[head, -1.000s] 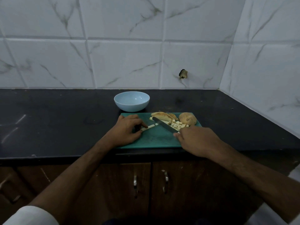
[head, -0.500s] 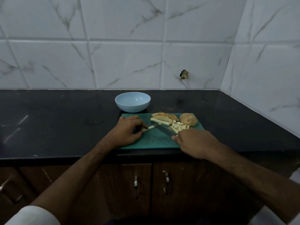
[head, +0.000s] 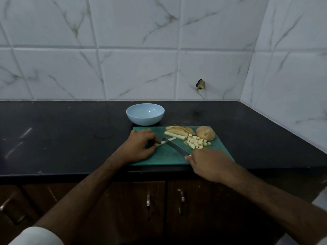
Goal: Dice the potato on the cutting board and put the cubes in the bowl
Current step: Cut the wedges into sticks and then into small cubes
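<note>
A green cutting board lies at the counter's front edge. My left hand pinches a pale potato strip flat on the board. My right hand grips a knife, its blade lying across that strip near the middle. A pile of small potato cubes sits to the right of the blade. Behind it are potato slices, another long strip and an uncut potato half. The light blue bowl stands behind the board with nothing in it.
The black counter runs left and right of the board. White marble-look tiles form the back wall and the right side wall. Brown cabinet doors with metal handles are below the counter edge.
The knife has swung left from beside the cube pile and now lies across the strip my left hand holds. My left hand has stayed on the strip.
</note>
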### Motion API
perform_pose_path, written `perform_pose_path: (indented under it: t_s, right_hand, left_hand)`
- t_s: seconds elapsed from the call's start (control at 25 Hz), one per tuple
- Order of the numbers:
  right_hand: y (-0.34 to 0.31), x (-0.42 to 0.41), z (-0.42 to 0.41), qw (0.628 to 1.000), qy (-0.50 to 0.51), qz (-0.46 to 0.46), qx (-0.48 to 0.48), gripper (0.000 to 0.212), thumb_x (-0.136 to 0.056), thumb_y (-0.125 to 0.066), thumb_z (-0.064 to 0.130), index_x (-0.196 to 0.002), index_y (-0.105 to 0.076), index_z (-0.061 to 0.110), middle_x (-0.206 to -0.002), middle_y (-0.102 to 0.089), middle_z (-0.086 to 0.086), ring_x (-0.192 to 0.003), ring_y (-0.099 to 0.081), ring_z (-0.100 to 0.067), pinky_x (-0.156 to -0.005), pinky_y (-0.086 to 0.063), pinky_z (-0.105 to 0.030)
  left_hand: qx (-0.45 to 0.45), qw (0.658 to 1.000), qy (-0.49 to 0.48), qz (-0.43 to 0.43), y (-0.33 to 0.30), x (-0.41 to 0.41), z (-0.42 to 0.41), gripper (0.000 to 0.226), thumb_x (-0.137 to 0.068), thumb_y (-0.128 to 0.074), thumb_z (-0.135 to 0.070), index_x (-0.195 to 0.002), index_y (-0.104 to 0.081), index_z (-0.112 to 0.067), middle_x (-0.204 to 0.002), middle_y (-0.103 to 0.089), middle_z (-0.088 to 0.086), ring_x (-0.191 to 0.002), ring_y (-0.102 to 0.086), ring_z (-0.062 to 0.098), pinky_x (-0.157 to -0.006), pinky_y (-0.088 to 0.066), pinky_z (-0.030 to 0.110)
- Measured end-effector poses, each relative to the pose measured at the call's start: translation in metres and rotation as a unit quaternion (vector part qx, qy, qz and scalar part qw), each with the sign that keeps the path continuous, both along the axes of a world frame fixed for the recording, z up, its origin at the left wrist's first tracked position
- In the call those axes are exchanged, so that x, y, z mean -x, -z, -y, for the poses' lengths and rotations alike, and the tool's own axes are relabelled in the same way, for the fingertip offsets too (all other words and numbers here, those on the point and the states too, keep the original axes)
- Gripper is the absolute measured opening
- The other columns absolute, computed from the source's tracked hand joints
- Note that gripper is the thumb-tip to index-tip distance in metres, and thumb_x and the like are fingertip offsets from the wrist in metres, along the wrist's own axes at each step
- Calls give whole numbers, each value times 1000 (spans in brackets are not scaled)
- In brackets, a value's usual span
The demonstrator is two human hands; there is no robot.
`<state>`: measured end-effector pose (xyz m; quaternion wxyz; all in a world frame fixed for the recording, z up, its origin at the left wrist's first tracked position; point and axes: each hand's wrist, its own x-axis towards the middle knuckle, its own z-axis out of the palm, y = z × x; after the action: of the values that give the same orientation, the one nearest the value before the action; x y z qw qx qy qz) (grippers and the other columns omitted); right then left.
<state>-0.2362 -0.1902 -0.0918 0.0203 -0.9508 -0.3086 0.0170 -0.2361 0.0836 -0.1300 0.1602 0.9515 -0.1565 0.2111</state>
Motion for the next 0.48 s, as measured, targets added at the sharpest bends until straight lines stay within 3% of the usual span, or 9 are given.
perform_pose_path:
  t_s: [0.24,0.48]
  right_hand:
    - [-15,-5,2,999,2,36,1,44,-108,-28,52,-90,-56,23,-81,-59,5,-73,-58,-9,-64,-44,-33]
    - [2,7,-3,1000,-9,-10,-4,40,-108,-30,50,-86,-52,25,-81,-57,3,-72,-55,-9,-68,-44,-31]
  left_hand:
    - [11,1000,3,9,1,0,-1,21,-83,-55,-44,-94,-67,-30,-93,-63,-16,-94,-57,0,-86,-43,45]
    - [15,1000,14,7,-1,2,-1,9,-85,-62,-38,-87,-64,-29,-89,-61,-15,-90,-57,1,-86,-43,46]
